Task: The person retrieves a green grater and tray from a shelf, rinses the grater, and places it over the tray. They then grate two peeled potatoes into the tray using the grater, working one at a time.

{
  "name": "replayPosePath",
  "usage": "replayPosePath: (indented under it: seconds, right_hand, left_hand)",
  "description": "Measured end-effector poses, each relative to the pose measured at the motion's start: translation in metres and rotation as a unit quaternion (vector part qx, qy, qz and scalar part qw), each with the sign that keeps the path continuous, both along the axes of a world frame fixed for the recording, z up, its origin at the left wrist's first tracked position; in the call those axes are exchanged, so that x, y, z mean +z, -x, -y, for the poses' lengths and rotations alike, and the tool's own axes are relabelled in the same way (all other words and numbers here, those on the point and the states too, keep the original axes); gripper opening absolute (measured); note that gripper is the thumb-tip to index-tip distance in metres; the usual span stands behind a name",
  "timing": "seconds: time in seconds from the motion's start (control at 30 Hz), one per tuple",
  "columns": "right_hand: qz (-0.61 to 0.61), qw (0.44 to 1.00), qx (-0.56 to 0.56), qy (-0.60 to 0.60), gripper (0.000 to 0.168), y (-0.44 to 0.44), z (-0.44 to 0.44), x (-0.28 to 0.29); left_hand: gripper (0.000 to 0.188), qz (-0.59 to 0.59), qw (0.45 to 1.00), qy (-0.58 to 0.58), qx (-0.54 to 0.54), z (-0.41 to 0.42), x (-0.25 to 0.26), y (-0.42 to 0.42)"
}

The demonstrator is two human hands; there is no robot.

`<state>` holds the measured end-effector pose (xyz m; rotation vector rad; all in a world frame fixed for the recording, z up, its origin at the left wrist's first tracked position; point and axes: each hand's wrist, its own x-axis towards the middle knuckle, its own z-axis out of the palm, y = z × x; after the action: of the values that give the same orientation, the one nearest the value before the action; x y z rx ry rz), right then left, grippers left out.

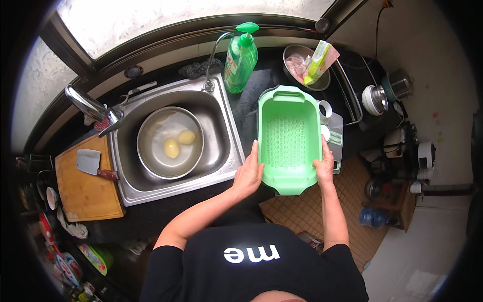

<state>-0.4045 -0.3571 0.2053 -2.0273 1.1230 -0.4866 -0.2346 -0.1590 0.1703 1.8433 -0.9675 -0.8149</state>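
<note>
A light-green plastic draining basket [286,136] with a perforated bottom and two end handles is in front of me, right of the sink. My left hand [249,171] holds its left long side, fingers laid flat along the wall. On the opposite side, my right hand [325,162] grips the rim with the thumb over the edge. I see nothing inside the basket. Whether it rests on the counter or is slightly raised, I cannot tell. In the stainless steel sink [215,162], a metal bowl [169,166] of water contains two peeled potatoes [171,147].
A cleaver [89,161] lies on a wooden cutting board [83,196], its handle reaching the sink rim. Behind the sink stand a chrome faucet [90,107] and green soap bottle [241,64]. A grater plate [335,137] sits right of the basket; a metal bowl [322,86] holds plastic packaging.
</note>
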Motion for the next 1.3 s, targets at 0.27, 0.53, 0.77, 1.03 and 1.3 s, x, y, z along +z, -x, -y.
replayPosePath:
  seconds: [0.27,0.53,0.77,1.03,1.3]
  right_hand:
    - [0.233,0.949,-0.039,-0.208,0.083,0.017,0.005,0.052]
    - [0.306,0.925,0.007,-0.224,0.083,-0.034,-0.051,0.099]
    - [0.176,0.863,0.142,-0.451,0.092,-0.151,-0.147,0.060]
    - [0.136,0.832,0.190,-0.503,0.092,-0.201,-0.198,0.008]
    - [0.120,0.804,0.183,-0.553,0.090,-0.223,-0.204,-0.015]
  left_hand:
    - [0.078,0.012,0.999,0.041,-0.005,0.003,0.019,0.002]
    - [0.093,-0.215,0.949,0.232,0.006,-0.035,0.079,-0.034]
    - [0.086,-0.163,0.941,0.218,0.203,-0.177,0.033,-0.093]
    - [0.071,0.165,0.887,0.102,0.418,-0.279,0.019,-0.209]
    - [0.040,0.113,0.923,0.103,0.353,-0.286,0.004,-0.293]
